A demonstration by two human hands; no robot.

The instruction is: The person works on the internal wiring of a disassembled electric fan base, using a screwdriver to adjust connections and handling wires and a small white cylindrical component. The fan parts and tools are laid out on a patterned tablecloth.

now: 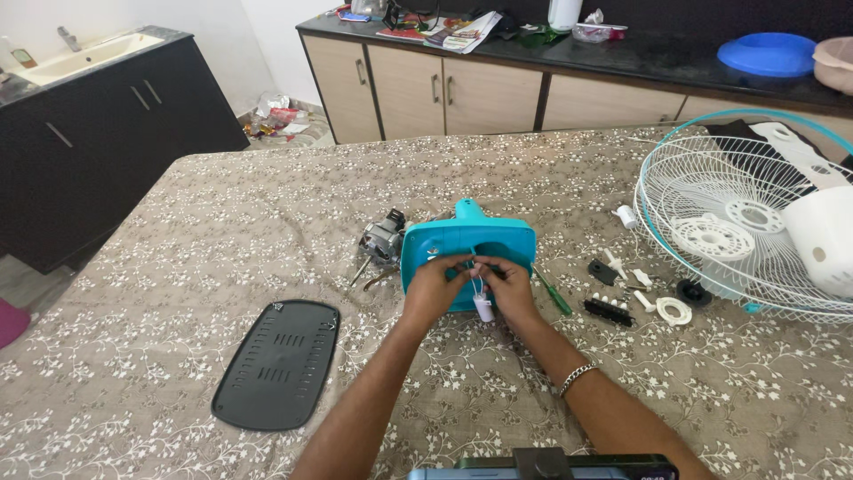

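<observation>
Turquoise plastic fan housing (pixel 468 249) lies near the centre of the patterned tablecloth (pixel 178 267), motor (pixel 384 240) projecting at its left. Left hand (pixel 433 289) and right hand (pixel 506 289) meet on the housing, fingers pinched on thin white wires above a small white capacitor (pixel 484 308). Green-handled screwdriver (pixel 553 293) lies just right. Black cover plate (pixel 278 363) rests well left; white grille (pixel 711 222) and small parts (pixel 640 293) occupy the right.
</observation>
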